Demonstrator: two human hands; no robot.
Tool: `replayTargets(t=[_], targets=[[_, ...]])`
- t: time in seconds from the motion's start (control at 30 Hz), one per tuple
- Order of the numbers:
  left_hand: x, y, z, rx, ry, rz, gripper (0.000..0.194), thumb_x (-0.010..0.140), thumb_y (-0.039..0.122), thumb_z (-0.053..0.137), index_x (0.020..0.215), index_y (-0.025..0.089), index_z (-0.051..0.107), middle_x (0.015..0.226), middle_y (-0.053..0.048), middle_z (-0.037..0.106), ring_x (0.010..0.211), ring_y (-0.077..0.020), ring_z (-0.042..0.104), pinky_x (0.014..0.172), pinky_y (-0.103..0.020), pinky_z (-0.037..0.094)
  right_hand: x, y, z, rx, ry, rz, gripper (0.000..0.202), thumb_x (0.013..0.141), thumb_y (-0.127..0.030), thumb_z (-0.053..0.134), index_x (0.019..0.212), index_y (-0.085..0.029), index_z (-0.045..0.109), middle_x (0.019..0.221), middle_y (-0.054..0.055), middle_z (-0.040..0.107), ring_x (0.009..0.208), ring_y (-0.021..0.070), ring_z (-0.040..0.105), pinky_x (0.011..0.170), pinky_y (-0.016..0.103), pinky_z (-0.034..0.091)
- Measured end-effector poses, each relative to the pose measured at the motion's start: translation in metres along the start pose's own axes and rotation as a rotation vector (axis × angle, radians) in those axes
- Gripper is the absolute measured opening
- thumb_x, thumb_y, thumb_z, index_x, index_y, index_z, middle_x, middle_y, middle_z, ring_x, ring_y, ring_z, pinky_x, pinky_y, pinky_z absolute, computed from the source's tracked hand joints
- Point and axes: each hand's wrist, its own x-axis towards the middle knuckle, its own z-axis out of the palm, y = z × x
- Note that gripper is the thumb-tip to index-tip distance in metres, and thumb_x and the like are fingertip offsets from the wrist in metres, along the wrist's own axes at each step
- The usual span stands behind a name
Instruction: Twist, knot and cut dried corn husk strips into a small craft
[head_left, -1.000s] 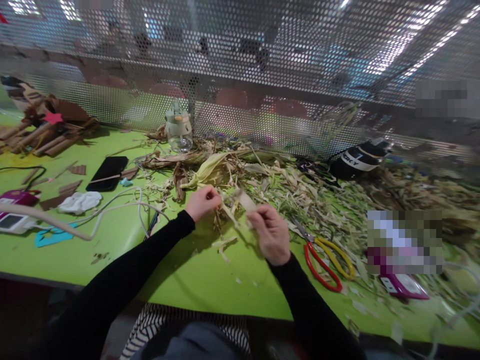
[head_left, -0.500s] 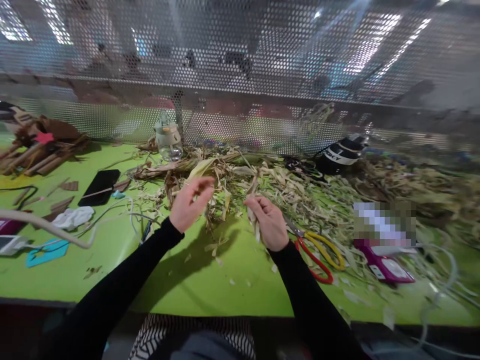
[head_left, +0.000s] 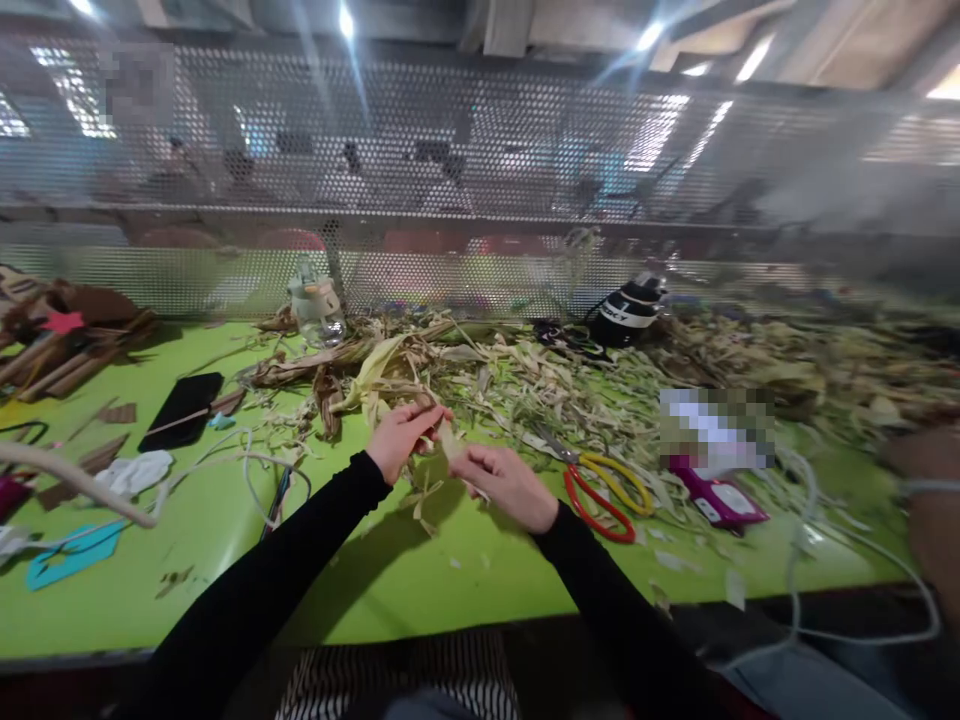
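Over the green table (head_left: 405,600), my left hand (head_left: 397,440) is closed in a pinch on a pale strip of corn husk (head_left: 450,440). My right hand (head_left: 514,487) grips the lower part of the same strip, its fingers curled around it. The two hands are close together, slightly apart. Behind my left hand a broad yellowish husk leaf (head_left: 381,365) lies on a heap of shredded dry husks (head_left: 547,390). Scissors with one red and one yellow handle (head_left: 600,510) rest to the right of my right hand.
At the left are a black phone (head_left: 180,410), a crumpled white tissue (head_left: 139,470) and cables. A clear bottle (head_left: 316,305) and a black pouch (head_left: 628,312) stand before the perforated metal screen (head_left: 450,270). A magenta device (head_left: 720,495) lies right. Someone's arm (head_left: 934,490) shows at the right edge.
My left hand, open and apart half a second ago, has come in to the right and closed on the husk strip. My right hand still holds it. The camera view has tilted up.
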Motion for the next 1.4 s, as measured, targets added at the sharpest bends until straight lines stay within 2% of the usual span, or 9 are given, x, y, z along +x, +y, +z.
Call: replayTargets(t=[0.2, 0.37, 0.47, 0.53, 0.63, 0.87, 1.07, 1.23, 1.4], targets=[[0.004, 0.001, 0.009, -0.066, -0.036, -0.059, 0.032, 0.064, 0.039, 0.072, 0.078, 0.011, 0.065, 0.068, 0.000, 0.058, 0.045, 0.0003, 0.044, 0.033, -0.009, 0.023, -0.036, -0.005, 0.017, 0.104, 0.124, 0.008, 0.031, 0.086, -0.044, 0.048, 0.072, -0.017, 0.056, 0.056, -0.003, 0.058, 0.048, 0.0081, 0.053, 0.048, 0.019, 0.045], [0.014, 0.021, -0.015, -0.272, 0.111, -0.035, 0.009, 0.077, 0.020, 0.061, 0.074, 0.012, 0.062, 0.069, 0.001, 0.061, 0.040, 0.0032, 0.043, 0.031, -0.004, 0.026, -0.075, -0.007, 0.018, -0.195, 0.115, -0.099, 0.034, 0.090, -0.040, 0.042, 0.071, -0.018, 0.058, 0.059, -0.001, 0.061, 0.050, 0.0093, 0.057, 0.051, 0.021, 0.044], [0.008, 0.030, -0.024, -0.246, 0.155, -0.018, 0.010, 0.082, 0.018, 0.056, 0.080, 0.012, 0.063, 0.069, -0.001, 0.064, 0.045, 0.0007, 0.052, 0.035, -0.003, 0.035, -0.092, 0.003, -0.017, -0.601, 0.192, -0.084, 0.036, 0.092, -0.037, 0.038, 0.068, -0.019, 0.058, 0.062, 0.001, 0.062, 0.057, 0.0118, 0.057, 0.057, 0.023, 0.043], [-0.002, 0.029, -0.018, -0.154, 0.078, -0.104, 0.012, 0.083, 0.016, 0.055, 0.088, 0.013, 0.064, 0.075, -0.003, 0.067, 0.050, -0.0020, 0.058, 0.041, -0.006, 0.044, -0.094, 0.015, -0.053, -0.888, 0.336, 0.101, 0.026, 0.091, -0.032, 0.040, 0.081, -0.018, 0.059, 0.078, 0.005, 0.066, 0.071, 0.0159, 0.060, 0.066, 0.027, 0.044], [-0.018, 0.020, -0.001, -0.102, -0.062, -0.211, 0.008, 0.078, 0.015, 0.061, 0.086, 0.012, 0.063, 0.079, -0.007, 0.070, 0.060, -0.0079, 0.065, 0.053, -0.013, 0.053, -0.088, 0.036, -0.099, -1.142, 0.294, 0.407, 0.017, 0.083, -0.022, 0.051, 0.095, -0.013, 0.059, 0.095, 0.013, 0.066, 0.090, 0.0231, 0.061, 0.075, 0.030, 0.043], [-0.023, 0.014, 0.010, -0.107, -0.119, -0.186, 0.017, 0.082, 0.029, 0.058, 0.083, 0.012, 0.062, 0.078, -0.010, 0.071, 0.065, -0.0124, 0.068, 0.060, -0.019, 0.056, -0.067, 0.055, -0.124, -1.186, 0.173, 0.448, 0.017, 0.074, -0.014, 0.050, 0.086, -0.014, 0.062, 0.088, 0.014, 0.069, 0.083, 0.0256, 0.064, 0.068, 0.030, 0.042], [-0.017, 0.017, 0.011, 0.014, -0.181, -0.144, 0.026, 0.080, 0.041, 0.056, 0.084, 0.015, 0.060, 0.063, -0.005, 0.068, 0.049, -0.0112, 0.063, 0.047, -0.018, 0.050, -0.058, 0.024, -0.155, -1.177, 0.208, 0.430, 0.025, 0.079, -0.022, 0.042, 0.092, -0.016, 0.062, 0.082, 0.012, 0.069, 0.073, 0.0237, 0.063, 0.063, 0.031, 0.041], [-0.012, 0.015, 0.014, 0.164, -0.207, -0.094, 0.030, 0.075, 0.045, 0.060, 0.081, 0.015, 0.059, 0.050, -0.001, 0.063, 0.037, -0.0082, 0.055, 0.037, -0.015, 0.040, -0.066, 0.002, -0.169, -0.766, 0.121, 0.268, 0.030, 0.076, -0.043, 0.046, 0.089, -0.018, 0.057, 0.081, 0.006, 0.064, 0.072, 0.0221, 0.059, 0.063, 0.031, 0.045], [-0.007, 0.016, 0.015, 0.132, -0.151, -0.075, 0.026, 0.076, 0.041, 0.060, 0.082, 0.016, 0.057, 0.052, 0.000, 0.063, 0.039, -0.0089, 0.057, 0.039, -0.015, 0.043, -0.056, 0.001, -0.150, -0.777, 0.377, 0.235, 0.041, 0.067, -0.052, 0.058, 0.088, -0.018, 0.052, 0.080, 0.006, 0.062, 0.070, 0.0206, 0.057, 0.064, 0.031, 0.044]])
